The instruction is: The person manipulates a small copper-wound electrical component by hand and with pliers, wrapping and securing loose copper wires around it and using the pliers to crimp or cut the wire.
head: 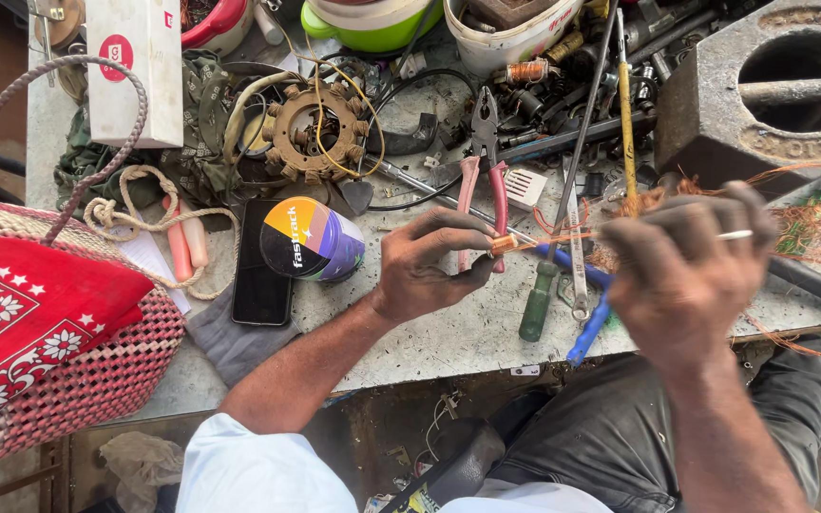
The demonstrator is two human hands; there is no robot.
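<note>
Cluttered grey workbench (448, 332), black phone (260, 266), purple tin (311, 239), pliers (483, 161), green-handled screwdriver (536, 302), woven basket (68, 380)

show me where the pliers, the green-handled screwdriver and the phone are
pliers (498, 195): head view, on the red handle.
green-handled screwdriver (536, 304): head view, on the green handle.
phone (260, 275): head view, on the dark screen.

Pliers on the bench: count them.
1: pliers with pink handles lie just above the left hand, jaws pointing away. More may be buried in the tool clutter behind.
</note>
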